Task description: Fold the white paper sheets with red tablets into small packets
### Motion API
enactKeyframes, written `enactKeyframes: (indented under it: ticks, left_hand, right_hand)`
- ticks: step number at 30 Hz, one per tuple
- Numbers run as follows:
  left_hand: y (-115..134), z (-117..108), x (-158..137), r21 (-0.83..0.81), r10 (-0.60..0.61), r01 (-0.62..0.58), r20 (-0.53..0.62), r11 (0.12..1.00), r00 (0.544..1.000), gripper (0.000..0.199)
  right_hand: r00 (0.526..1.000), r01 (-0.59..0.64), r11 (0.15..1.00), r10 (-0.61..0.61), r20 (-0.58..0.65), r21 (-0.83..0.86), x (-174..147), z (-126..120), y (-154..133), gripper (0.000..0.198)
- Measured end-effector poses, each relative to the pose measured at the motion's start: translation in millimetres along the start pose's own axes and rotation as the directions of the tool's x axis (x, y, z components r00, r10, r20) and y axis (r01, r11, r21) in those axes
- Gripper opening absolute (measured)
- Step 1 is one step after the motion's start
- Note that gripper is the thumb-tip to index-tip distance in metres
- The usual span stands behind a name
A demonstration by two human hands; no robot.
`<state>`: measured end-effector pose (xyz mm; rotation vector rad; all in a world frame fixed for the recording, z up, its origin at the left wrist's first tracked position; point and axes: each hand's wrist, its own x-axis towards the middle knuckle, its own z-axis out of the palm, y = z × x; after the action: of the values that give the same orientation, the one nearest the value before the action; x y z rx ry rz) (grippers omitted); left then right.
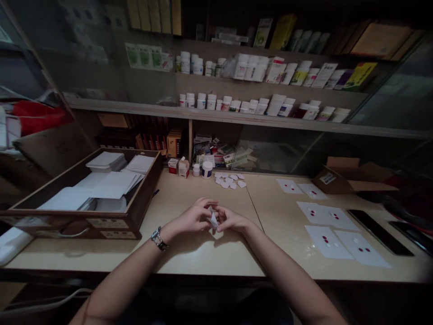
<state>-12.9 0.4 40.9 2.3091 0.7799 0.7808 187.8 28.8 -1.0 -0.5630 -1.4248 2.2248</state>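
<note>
Both of my hands meet over the middle of the beige counter (189, 253), pinching one small white paper (213, 220) between them. My left hand (193, 216), with a watch on its wrist, grips the paper from the left. From the right, my right hand (231, 220) holds the same paper with its fingertips. A cluster of several small folded white paper packets (229, 180) lies farther back on the counter. To the right, several flat white paper squares (328, 242) each carry two red pills.
A wooden drawer (135, 212) full of white paper sheets rests on the counter at the left. Small boxes and two white bottles (207, 169) stand at the back. An open cardboard box (348, 176) and two dark phones (380, 232) lie at the right. Shelves of medicine bottles rise behind.
</note>
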Motion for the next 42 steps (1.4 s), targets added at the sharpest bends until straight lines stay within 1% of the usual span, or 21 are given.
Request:
enactKeyframes:
  ticks: [2,5,8,10,12,13,15,18,21,24,26,28,29,31,32,33,34,37,38,40,42]
  left_hand:
    - [0,-1,1,-0.010,-0.011,0.011,0.010,1.000,1.000,0.014]
    - [-1,-1,2,-0.020,-0.020,0.021,0.032,1.000,0.999,0.010]
    - [-1,-1,4,-0.044,-0.037,0.038,0.007,0.998,0.999,0.008]
    - [0,0,4,-0.067,-0.073,0.072,-0.008,0.995,0.997,0.005]
    - [2,1,3,-0.099,-0.114,0.112,-0.018,0.989,0.993,0.005]
    - [2,1,3,-0.112,-0.133,0.129,-0.029,0.985,0.991,0.006]
    - [1,2,2,-0.111,-0.176,0.169,-0.055,0.979,0.983,0.008]
    - [-3,4,2,-0.033,-0.239,0.237,-0.069,0.971,0.969,0.009]
    - [-9,7,2,0.009,-0.281,0.283,-0.107,0.959,0.954,0.010]
    - [-15,13,2,-0.050,-0.346,0.343,-0.185,0.938,0.920,0.010]
    - [-18,18,1,-0.118,-0.395,0.377,-0.235,0.919,0.888,0.010]
    - [-18,23,2,-0.212,-0.438,0.388,-0.295,0.897,0.850,0.011]
    - [-18,26,2,-0.269,-0.457,0.382,-0.332,0.884,0.825,0.018]
    - [-17,29,4,-0.387,-0.504,0.357,-0.402,0.850,0.765,0.043]
    - [-17,30,5,-0.446,-0.534,0.347,-0.416,0.825,0.736,0.054]
    - [-16,31,6,-0.500,-0.566,0.342,-0.413,0.796,0.713,0.059]
    - [-17,31,7,-0.546,-0.599,0.348,-0.391,0.762,0.699,0.058]
    - [-18,31,9,-0.623,-0.678,0.414,-0.269,0.664,0.684,0.033]
    - [-19,31,9,-0.632,-0.693,0.432,-0.241,0.643,0.680,0.029]
    - [-20,32,9,-0.651,-0.707,0.438,-0.223,0.620,0.671,0.028]
    - [-20,33,9,-0.683,-0.712,0.413,-0.226,0.603,0.665,0.030]
  right_hand:
    - [1.000,0.005,1.000,-0.004,0.006,-0.006,1,-1,2,0.080]
    - [1.000,0.013,0.999,-0.013,0.001,-0.035,4,-4,4,0.076]
    - [0.998,0.054,0.998,-0.055,-0.023,-0.042,6,-5,5,0.073]
    - [0.995,0.089,0.995,-0.091,-0.048,-0.044,7,-4,5,0.073]
    - [0.990,0.109,0.990,-0.117,-0.085,-0.091,7,-3,5,0.066]
    - [0.984,0.117,0.983,-0.133,-0.115,-0.141,8,-2,6,0.060]
    - [0.961,0.117,0.949,-0.182,-0.207,-0.292,9,0,7,0.047]
    - [0.902,0.076,0.853,-0.279,-0.328,-0.516,10,4,10,0.031]
    - [0.868,0.042,0.769,-0.344,-0.358,-0.637,11,9,9,0.029]
    - [0.857,0.027,0.726,-0.371,-0.358,-0.687,10,14,5,0.033]
    - [0.859,0.037,0.738,-0.368,-0.356,-0.674,10,15,4,0.036]
    - [0.850,0.063,0.783,-0.367,-0.378,-0.619,11,14,6,0.040]
    - [0.840,0.075,0.812,-0.364,-0.403,-0.578,12,13,7,0.041]
    - [0.817,0.092,0.869,-0.345,-0.462,-0.486,14,11,10,0.044]
    - [0.809,0.097,0.891,-0.330,-0.486,-0.443,15,10,11,0.045]
    - [0.803,0.101,0.907,-0.317,-0.505,-0.408,16,9,12,0.046]
    - [0.798,0.102,0.917,-0.306,-0.518,-0.386,17,9,12,0.046]
    - [0.783,0.079,0.924,-0.290,-0.550,-0.375,19,9,13,0.044]
    - [0.777,0.067,0.926,-0.283,-0.562,-0.373,19,9,13,0.043]
    - [0.769,0.054,0.934,-0.265,-0.582,-0.354,20,10,12,0.042]
    - [0.757,0.059,0.943,-0.257,-0.601,-0.328,20,11,11,0.041]
